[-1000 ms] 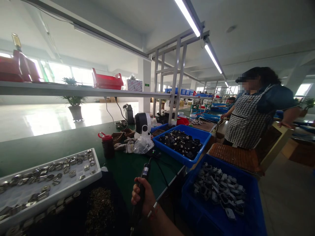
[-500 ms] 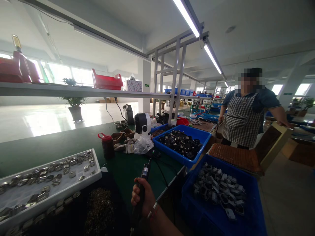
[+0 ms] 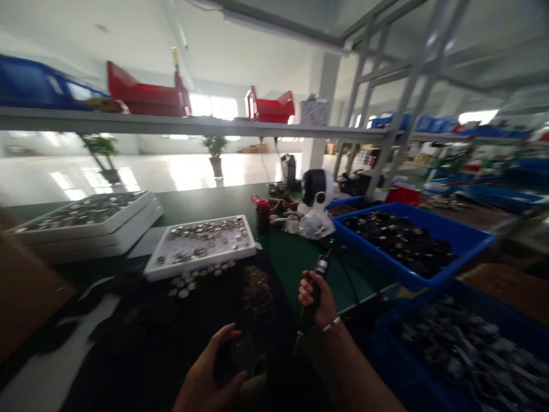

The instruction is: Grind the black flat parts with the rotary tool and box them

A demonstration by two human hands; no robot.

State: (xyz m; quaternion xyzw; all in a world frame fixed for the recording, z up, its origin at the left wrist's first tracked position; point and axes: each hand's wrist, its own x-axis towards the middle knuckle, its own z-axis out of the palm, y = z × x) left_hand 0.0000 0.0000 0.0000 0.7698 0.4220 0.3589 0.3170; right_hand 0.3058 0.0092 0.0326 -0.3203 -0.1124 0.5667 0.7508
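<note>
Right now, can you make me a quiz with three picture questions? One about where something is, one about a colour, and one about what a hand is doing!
1. Where is the blue crate of dark parts?
A. To the right of the white tray
B. Up on the high shelf
C. Under the bottle

2. What colour is the cap on the bottle?
A. Blue
B. White
C. Red

3. What is the right hand doing?
A. Lying flat and empty
B. Gripping a black rotary tool
C. Pressing on the tray

Answers:
1. A, because the crate sits on the tray's right side in the view.
2. C, because the cap shows red.
3. B, because the fingers wrap around the tool.
</note>
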